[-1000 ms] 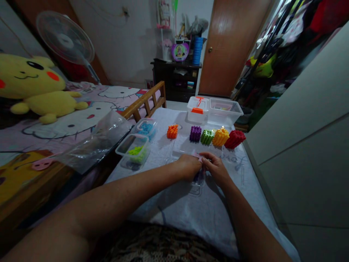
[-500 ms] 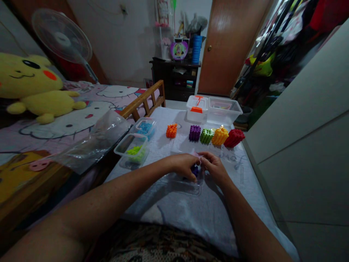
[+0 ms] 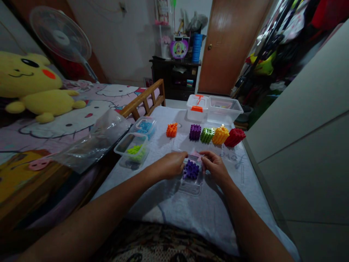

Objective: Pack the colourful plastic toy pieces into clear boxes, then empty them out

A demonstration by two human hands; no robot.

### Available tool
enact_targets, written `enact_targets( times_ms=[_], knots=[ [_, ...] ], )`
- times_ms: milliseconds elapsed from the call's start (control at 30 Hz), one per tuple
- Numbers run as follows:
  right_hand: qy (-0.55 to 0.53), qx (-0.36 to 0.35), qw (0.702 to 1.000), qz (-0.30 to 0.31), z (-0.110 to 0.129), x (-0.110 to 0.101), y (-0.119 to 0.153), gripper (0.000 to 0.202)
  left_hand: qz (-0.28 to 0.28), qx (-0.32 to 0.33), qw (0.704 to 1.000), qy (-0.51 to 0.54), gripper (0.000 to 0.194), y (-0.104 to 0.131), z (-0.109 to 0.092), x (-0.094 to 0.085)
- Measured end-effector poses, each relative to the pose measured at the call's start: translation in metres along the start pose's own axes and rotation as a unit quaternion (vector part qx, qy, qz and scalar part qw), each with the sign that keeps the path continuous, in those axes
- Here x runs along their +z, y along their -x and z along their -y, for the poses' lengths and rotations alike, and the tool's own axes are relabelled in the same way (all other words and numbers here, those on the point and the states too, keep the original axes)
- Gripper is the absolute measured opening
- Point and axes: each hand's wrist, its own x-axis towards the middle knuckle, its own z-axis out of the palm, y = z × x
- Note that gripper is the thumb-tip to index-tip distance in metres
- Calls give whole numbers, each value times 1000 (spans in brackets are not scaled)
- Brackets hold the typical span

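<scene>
A dark purple block piece (image 3: 191, 170) lies in a clear plastic container (image 3: 191, 188) on the cloth-covered table. My left hand (image 3: 174, 164) is at the container's left side, fingers closed together; what they grip is too small to tell. On the right, my right hand (image 3: 214, 164) pinches the edge of a thin, pinkish clear piece (image 3: 195, 155) at the container's far side. Beyond my hands stand an orange block (image 3: 171, 130), a purple one (image 3: 195, 132), a green one (image 3: 207, 135), a yellow one (image 3: 220, 135) and a red one (image 3: 235, 137).
At the left edge sit an open container with lime pieces (image 3: 135, 151) and a lidded box with blue pieces (image 3: 144, 127). Two clear bins (image 3: 223, 111) stand at the back. A plastic bag (image 3: 94, 140) and wooden bed rail (image 3: 144, 98) are left.
My left hand has moved left, off the purple piece, which now shows fully. My right hand has stayed nearly in place.
</scene>
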Motion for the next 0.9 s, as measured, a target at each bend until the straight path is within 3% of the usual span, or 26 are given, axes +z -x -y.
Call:
enact_targets(
  times_ms=[133,433,600,667,767,900],
  knots=[
    [-6,1,1000,-1,-1,-1,0,36,43,18,999,11,30,-5,-7,7],
    [-11,0,1000,19,-5,-2,-1,40,18,23,1000,11,38,-10,2,12],
    [-3,1,1000,21,-4,-2,0,40,70,21,997,-11,30,-8,-1,11],
    [1,6,1000,20,-2,-2,0,41,73,15,997,-21,31,-3,-5,6],
    [-6,14,1000,16,-2,-2,1,42,27,-10,998,-52,33,3,-8,-11],
    [-12,20,1000,20,-4,-3,1,41,-62,-32,994,-79,26,-9,10,-44]
  ],
)
